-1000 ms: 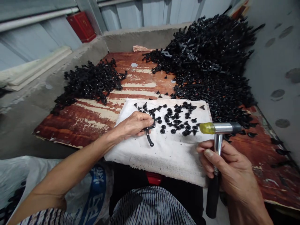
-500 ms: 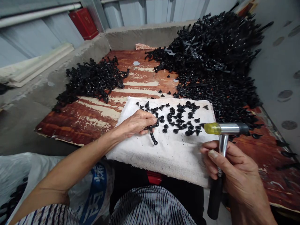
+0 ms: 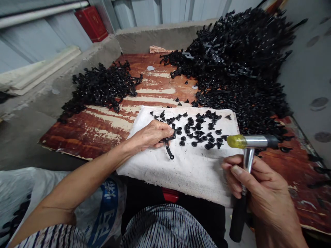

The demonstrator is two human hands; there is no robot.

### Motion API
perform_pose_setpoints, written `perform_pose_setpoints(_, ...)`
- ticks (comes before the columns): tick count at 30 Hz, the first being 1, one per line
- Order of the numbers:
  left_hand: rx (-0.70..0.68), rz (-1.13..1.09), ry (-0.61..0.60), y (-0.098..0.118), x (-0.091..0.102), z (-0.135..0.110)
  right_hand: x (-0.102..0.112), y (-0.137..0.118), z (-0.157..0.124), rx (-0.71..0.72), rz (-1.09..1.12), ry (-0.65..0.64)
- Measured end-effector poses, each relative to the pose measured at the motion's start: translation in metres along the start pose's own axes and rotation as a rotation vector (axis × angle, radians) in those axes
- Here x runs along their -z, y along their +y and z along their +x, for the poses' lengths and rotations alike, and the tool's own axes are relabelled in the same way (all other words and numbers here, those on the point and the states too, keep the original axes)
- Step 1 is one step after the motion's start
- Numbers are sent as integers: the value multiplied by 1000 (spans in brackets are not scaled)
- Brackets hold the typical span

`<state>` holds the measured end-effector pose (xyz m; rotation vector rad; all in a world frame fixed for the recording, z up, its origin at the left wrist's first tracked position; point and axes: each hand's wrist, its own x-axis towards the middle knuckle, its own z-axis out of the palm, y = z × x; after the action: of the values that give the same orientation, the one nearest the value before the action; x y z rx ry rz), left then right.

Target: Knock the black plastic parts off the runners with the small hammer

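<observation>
From my head view, looking down at both hands, my left grip (image 3: 150,136) is closed, its fingers curled down over a black strip (image 3: 168,151) of moulded plastic and resting on a white cloth (image 3: 181,175). The strip is right at that grip: its upper part runs under my fingertips, and its free leg comes out below them, pointing toward me and slightly to my right, ending in a rounded tip on the cloth. My right grip (image 3: 258,182) is closed around the steel shank of a mallet (image 3: 249,141), well to the right of the strip, so the left grip is clearly the nearer one. The mallet's yellow face points left across the cloth toward the strip, and its black handle drops below my right hand. I cannot tell how high the head sits above the cloth. Between my two grips lie loose black pieces (image 3: 196,134), the closest just right of my left fingertips. Beyond the cloth, a peeling red desk (image 3: 85,134) carries a black heap (image 3: 98,89) ahead and to the left and a larger black heap (image 3: 245,69) ahead and to the right.
</observation>
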<state>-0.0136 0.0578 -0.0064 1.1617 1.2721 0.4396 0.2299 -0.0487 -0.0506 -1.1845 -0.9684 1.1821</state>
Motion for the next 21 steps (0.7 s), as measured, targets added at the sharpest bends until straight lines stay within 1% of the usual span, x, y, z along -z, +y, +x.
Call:
perform_pose_setpoints(5,-26,84,1,0,1,2,-2,-5,-4,9,-41,-9)
perform_pose_setpoints(6,-35,103,-7,0,3,3,-2,-8,-6,12,-89,-28)
perform_pose_setpoints(8,-42,131,-32,-1,7,6,-3,-14,-8,53,-282,-98)
perform_pose_setpoints(11,-34,172,-56,-2,14,11,-5,-19,-6,206,-649,-201)
perform_pose_setpoints(13,-54,233,-52,-3,17,14,-7,-19,1,303,-807,-242)
perform_pose_setpoints(15,-86,299,-43,-2,18,16,-12,-19,11,402,-886,-274)
perform_pose_setpoints(17,-100,329,-42,0,18,15,-18,-21,20,521,-913,-301)
perform_pose_setpoints(19,-99,318,-56,2,18,14,-27,-26,27,624,-910,-316)
perform_pose_setpoints(21,-93,292,-62,3,18,14,-35,-30,31,688,-908,-300)
